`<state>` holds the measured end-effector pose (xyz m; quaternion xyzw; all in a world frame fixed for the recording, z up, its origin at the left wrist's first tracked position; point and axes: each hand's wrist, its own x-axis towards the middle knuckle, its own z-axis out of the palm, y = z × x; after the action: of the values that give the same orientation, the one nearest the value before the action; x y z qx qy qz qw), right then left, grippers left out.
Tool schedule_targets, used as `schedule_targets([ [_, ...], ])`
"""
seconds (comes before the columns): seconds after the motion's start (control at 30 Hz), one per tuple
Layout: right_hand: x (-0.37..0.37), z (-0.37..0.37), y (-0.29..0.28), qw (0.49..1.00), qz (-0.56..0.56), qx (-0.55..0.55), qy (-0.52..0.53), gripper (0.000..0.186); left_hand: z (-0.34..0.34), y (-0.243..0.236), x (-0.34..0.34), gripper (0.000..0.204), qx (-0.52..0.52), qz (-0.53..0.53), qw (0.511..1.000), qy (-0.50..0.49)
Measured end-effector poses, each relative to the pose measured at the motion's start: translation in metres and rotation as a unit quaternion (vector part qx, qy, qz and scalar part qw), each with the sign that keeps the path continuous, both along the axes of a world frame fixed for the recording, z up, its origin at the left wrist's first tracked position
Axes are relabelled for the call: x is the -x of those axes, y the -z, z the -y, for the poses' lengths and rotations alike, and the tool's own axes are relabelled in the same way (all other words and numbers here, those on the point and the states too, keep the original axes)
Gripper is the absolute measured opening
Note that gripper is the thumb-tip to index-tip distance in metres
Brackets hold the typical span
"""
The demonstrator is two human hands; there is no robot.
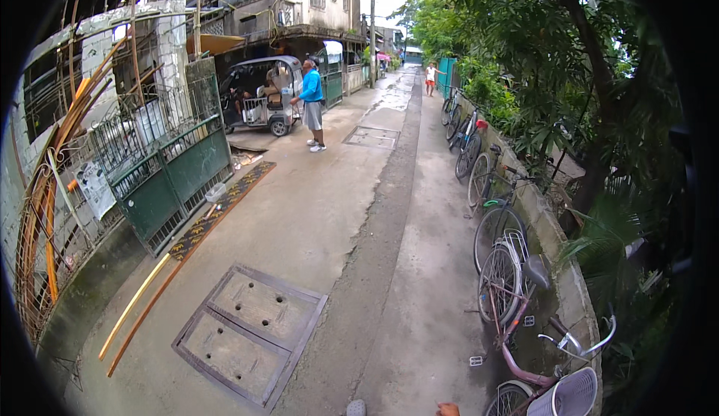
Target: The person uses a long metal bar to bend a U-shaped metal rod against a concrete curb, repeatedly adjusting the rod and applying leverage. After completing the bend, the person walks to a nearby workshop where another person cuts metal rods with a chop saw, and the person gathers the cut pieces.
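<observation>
Only a small part of my right hand (448,410) shows at the lower edge, so its fingers and anything in them cannot be made out. Nearest to it is a parked pinkish bicycle (511,357) with a pale front basket (567,395), standing to the right; the hand is apart from it. The tip of a grey shoe (356,408) pokes up from the lower edge, left of the hand. My left hand is out of view.
Several bicycles (469,150) line the low wall (550,229) on the right. Ahead left, a person in blue (311,86) stands by a covered three-wheeler (262,94); another person (430,77) is farther off. Concrete covers (251,333), long wooden strips (135,311) and a green gate (168,191) lie left.
</observation>
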<state>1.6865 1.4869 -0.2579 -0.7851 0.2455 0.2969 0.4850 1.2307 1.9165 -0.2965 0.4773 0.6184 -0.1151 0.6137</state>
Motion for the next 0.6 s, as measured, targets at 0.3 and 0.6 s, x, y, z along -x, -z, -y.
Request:
schedule_targets([
  [0.3,0.004,-0.07,-0.046,0.953,-0.266,0.142,-0.02,0.024,-0.307,-0.282,-0.517,0.039,-0.413,0.282,0.853,0.147],
  [0.6,-0.488,-0.451,0.022,0.966,-0.051,0.107,-0.231,0.022,-0.446,-0.099,-0.601,0.042,-0.27,0.054,0.95,0.15],
])
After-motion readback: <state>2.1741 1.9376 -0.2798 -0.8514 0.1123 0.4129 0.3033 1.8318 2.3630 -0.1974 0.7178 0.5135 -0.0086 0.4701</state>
